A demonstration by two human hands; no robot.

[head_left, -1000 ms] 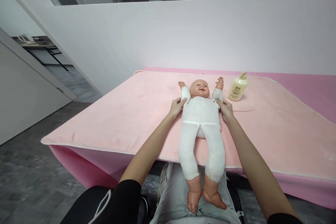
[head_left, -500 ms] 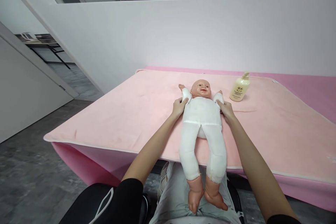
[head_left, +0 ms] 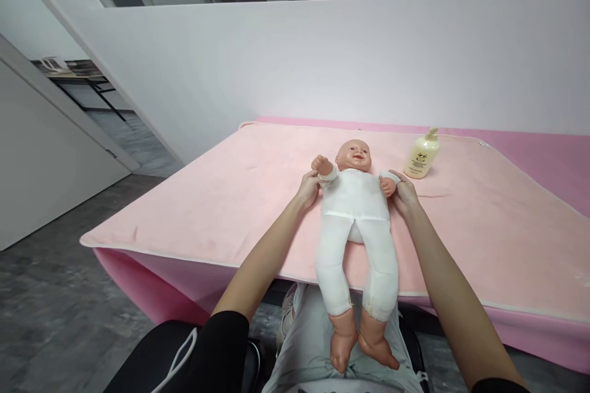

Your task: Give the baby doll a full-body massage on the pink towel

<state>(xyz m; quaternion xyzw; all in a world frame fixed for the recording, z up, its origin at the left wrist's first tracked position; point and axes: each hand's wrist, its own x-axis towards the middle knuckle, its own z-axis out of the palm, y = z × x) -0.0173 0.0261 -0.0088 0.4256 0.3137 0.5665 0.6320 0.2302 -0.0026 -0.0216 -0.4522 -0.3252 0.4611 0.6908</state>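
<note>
A baby doll [head_left: 354, 196] with a white cloth body lies on its back on a pink blanket [head_left: 207, 196]. Its head points to the wall, and its bare feet hang past the table's front edge over my lap. My left hand [head_left: 308, 189] is closed at the doll's arm on the left, just below its raised fist. On the other side, my right hand [head_left: 405, 194] grips the opposite arm near the sleeve, and that doll hand lies bent down against the body. Some of my fingertips are hidden behind the doll's arms.
A pale yellow pump bottle [head_left: 421, 155] stands on the blanket beyond my right hand. Behind the table rises a white wall [head_left: 295, 61] with a window above. A white door [head_left: 46, 166] is at the left, and a black chair seat [head_left: 138, 362] shows at lower left.
Both doll arms have turned: the left-side fist now faces forward beside the head, and the right-side hand has come down toward the chest. My hands have shifted slightly outward with them.
</note>
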